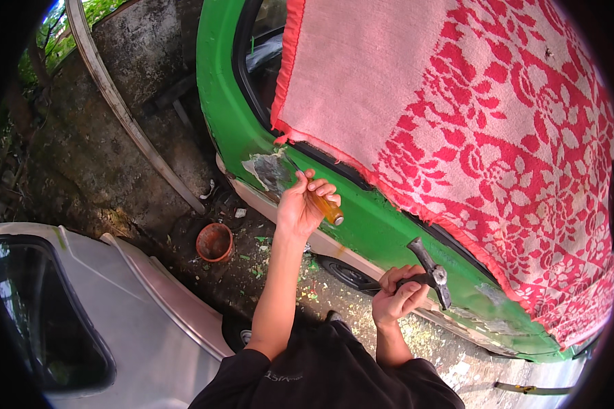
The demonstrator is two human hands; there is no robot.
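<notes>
My left hand (303, 206) is closed around the amber handle of a screwdriver (333, 215). Its thin dark shaft slants up and left toward a bare grey patch (271, 170) with ragged edges on the green car body (341, 198); whether the tip touches the metal I cannot tell. To the right, my right hand (397, 296) grips a hammer (431, 271) by its dark handle. The hammer head is raised in front of the green side panel, apart from the screwdriver.
A red and pink floral cloth (484, 129) drapes over the car's window and top. Behind my left arm a silver car (136, 307) stands close. A terracotta pot (215, 243) sits on ground strewn with paint chips. A long curved beam (126, 112) leans by the wall.
</notes>
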